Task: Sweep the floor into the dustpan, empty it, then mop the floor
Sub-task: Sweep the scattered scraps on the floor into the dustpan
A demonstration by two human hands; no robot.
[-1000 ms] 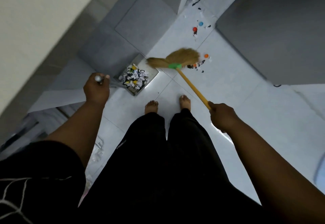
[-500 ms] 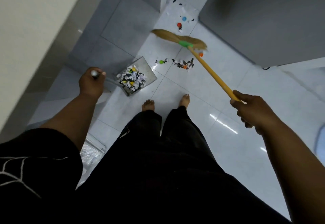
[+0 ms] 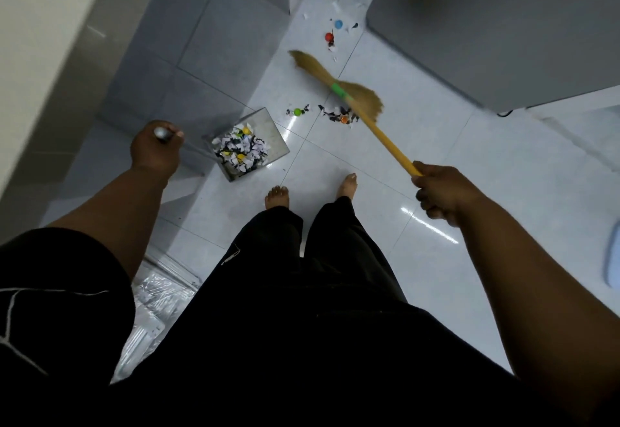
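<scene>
Yellow broom (image 3: 385,139) in right hand (image 3: 443,193); left hand (image 3: 154,151) holds dustpan (image 3: 266,124).

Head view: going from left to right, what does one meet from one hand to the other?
Left hand → dustpan → green cap → orange cap → right hand, gripping the broom.
</scene>
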